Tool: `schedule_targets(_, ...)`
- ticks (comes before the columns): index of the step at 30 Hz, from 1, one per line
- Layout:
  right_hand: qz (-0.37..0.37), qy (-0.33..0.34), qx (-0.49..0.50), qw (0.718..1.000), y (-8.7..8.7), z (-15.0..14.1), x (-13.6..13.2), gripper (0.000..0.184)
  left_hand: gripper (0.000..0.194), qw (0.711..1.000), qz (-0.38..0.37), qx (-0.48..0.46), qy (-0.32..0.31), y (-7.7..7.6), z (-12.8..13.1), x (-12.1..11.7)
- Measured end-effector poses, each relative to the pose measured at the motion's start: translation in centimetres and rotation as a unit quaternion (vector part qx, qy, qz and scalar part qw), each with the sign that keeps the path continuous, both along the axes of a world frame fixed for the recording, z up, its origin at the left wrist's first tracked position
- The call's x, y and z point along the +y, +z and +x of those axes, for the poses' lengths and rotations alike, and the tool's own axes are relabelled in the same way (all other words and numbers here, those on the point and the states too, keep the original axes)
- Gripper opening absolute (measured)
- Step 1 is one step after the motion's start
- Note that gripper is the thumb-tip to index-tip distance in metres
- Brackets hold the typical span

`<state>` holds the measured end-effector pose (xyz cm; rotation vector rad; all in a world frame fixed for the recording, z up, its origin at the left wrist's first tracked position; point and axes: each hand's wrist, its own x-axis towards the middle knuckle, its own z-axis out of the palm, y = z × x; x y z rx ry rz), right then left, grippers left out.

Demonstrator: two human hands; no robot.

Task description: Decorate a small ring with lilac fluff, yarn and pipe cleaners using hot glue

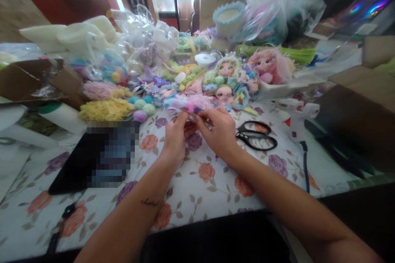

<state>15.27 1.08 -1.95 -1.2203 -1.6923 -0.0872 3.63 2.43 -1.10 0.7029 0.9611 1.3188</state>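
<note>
Over the flowered tablecloth (191,181), my left hand (175,135) and my right hand (219,128) meet at a bundle of pink and lilac yarn-like strands (193,102). Both hands are closed, thumbs and fingers pinching its near end. The strands fan out away from me; my fingers partly hide the pinched end. Black-handled scissors (261,141) lie right of my right hand, their blades mostly out of sight behind it. Just beyond the bundle sit a bald doll face (224,95) and a green-haired doll head (226,69).
Yellow fluffy yarn (106,109) and several pompoms (148,109) lie at the left, above a dark tablet (92,160). A white hot glue gun (298,111) stands at right with its cord. Behind are a pink-haired doll (268,65), a white spool (205,59) and plastic bags (274,4).
</note>
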Motion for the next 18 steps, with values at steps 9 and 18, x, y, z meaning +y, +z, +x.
schedule_targets(9, -0.027, -0.030, 0.010, 0.999, -0.1, -0.2, 0.1, 0.015, 0.016, 1.000, 0.002, 0.005, -0.002, 0.0, 0.1, -0.1)
schedule_targets(18, -0.207, -0.013, 0.182, 0.961, 1.0, -0.4, 0.1, 0.017, 0.015, 0.999, -0.027, -0.013, -0.016, 0.0, 0.3, -0.2)
